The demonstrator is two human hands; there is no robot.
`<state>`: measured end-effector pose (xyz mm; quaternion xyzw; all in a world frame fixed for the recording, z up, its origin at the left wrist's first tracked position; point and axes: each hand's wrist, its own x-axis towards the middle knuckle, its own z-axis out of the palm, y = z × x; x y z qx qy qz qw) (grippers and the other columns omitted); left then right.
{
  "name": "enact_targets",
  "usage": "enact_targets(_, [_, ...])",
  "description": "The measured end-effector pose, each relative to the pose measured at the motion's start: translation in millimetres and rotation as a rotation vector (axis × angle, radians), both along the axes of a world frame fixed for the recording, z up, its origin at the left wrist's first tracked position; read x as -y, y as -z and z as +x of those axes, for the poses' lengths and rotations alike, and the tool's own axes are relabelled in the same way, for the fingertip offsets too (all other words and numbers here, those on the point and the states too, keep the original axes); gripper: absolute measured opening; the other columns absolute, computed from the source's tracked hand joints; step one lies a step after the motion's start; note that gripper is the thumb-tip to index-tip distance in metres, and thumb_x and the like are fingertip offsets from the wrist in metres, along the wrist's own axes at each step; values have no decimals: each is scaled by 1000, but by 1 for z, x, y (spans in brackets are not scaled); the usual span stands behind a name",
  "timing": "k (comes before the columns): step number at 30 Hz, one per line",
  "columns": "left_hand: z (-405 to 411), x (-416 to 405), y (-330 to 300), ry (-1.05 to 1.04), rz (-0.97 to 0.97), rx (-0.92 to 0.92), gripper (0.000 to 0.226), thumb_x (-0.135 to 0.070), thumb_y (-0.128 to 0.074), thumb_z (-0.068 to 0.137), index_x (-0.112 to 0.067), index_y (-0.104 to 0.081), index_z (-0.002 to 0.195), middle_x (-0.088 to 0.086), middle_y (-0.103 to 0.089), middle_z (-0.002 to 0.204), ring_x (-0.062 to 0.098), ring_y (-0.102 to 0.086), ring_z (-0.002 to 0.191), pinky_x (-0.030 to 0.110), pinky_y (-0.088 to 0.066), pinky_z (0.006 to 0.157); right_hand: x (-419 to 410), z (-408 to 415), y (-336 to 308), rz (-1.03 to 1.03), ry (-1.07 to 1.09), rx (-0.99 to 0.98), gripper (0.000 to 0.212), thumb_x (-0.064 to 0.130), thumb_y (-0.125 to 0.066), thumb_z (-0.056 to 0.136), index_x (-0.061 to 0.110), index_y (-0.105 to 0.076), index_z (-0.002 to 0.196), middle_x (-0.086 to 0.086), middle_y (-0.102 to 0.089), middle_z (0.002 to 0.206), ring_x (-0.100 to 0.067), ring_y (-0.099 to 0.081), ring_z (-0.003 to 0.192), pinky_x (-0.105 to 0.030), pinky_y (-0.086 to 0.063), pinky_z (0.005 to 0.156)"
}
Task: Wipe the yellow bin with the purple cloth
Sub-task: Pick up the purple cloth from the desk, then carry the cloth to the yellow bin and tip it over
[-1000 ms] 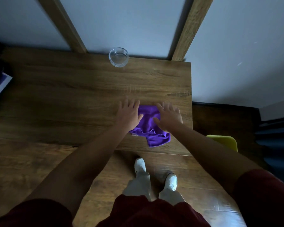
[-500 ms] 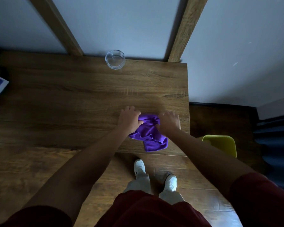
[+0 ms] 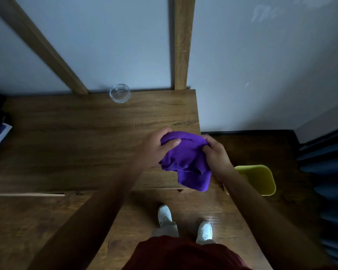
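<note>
The purple cloth (image 3: 185, 162) hangs bunched above the front right corner of the wooden table (image 3: 86, 137), lifted off its top. My left hand (image 3: 156, 147) grips its upper left part, thumb across the fabric. My right hand (image 3: 215, 151) pinches its upper right edge. The yellow bin (image 3: 260, 178) stands on the floor to the right of the table, below my right forearm, which hides its left side.
A clear glass bowl (image 3: 120, 93) sits at the table's back edge by the wall. Two wooden beams lean up the wall behind. Dark blue fabric (image 3: 328, 172) hangs at the right edge. My white shoes (image 3: 183, 223) stand on the wooden floor below.
Both hands closed on the cloth, gathered it and lifted it off the table. The view shifted, showing more of the yellow bin.
</note>
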<state>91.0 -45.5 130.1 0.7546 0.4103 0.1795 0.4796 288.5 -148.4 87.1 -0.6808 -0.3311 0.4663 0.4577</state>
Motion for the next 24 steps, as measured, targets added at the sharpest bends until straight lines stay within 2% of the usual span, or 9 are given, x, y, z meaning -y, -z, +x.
enact_targets(3, [27,31,-30,13,71,90,25,-40,-67,94,-16,-67,103,5,-69,87,22,-66,81,38,-53,73,31,17,-33,147,112,-49,29,-2,-42,92,5,-69,99,-6,-71,85,-11,-64,82,-29,-51,77])
enact_targets(7, [64,79,-55,70,76,147,11,-31,-66,98,-21,-65,96,0,-64,79,14,-62,72,27,-48,65,84,41,-61,285,218,-119,27,8,-41,85,3,-67,86,-7,-65,72,-18,-60,72,-30,-48,64])
enact_targets(10, [90,111,-62,121,46,189,8,-33,-66,96,-25,-66,95,-8,-66,78,9,-62,72,24,-48,65,123,59,-71,365,276,-219,31,8,-39,80,-11,-64,83,-10,-63,71,-20,-57,70,-29,-44,63])
enact_targets(12, [108,133,-63,151,19,207,11,-32,-66,96,-21,-66,96,-4,-65,78,8,-60,72,24,-47,65,150,71,-80,396,297,-258,33,10,-37,79,-2,-68,79,-4,-65,67,-14,-59,68,-26,-45,62])
enact_targets(14, [125,155,-64,184,-26,237,14,-30,-67,96,-16,-67,98,2,-67,81,9,-61,74,26,-47,67,177,81,-89,416,320,-253,36,13,-38,85,16,-70,67,5,-61,59,-4,-55,60,-22,-43,57])
enact_targets(16, [143,174,-66,226,-48,274,12,-25,-67,96,-14,-68,99,-3,-70,83,6,-63,78,23,-48,70,201,88,-96,429,311,-241,44,18,-50,95,23,-69,56,9,-57,53,1,-50,51,-18,-42,52])
enact_targets(18, [159,190,-69,272,-42,289,9,-22,-67,96,-14,-69,100,-10,-71,85,4,-64,79,21,-49,71,222,96,-99,435,299,-282,40,19,-64,96,22,-71,56,7,-60,53,-1,-53,49,-16,-43,50])
enact_targets(20, [171,203,-70,327,-48,292,5,-19,-67,97,-16,-69,101,-11,-72,87,3,-65,82,20,-49,74,241,104,-101,453,318,-341,31,18,-74,86,18,-65,56,5,-57,54,-5,-52,49,-18,-42,49])
enact_targets(24, [183,224,-73,432,-56,285,8,-21,-67,96,-18,-69,104,-9,-74,94,8,-69,90,26,-53,80,275,107,-101,509,377,-513,24,8,-69,73,16,-52,57,-2,-49,57,-9,-46,48,-20,-39,45])
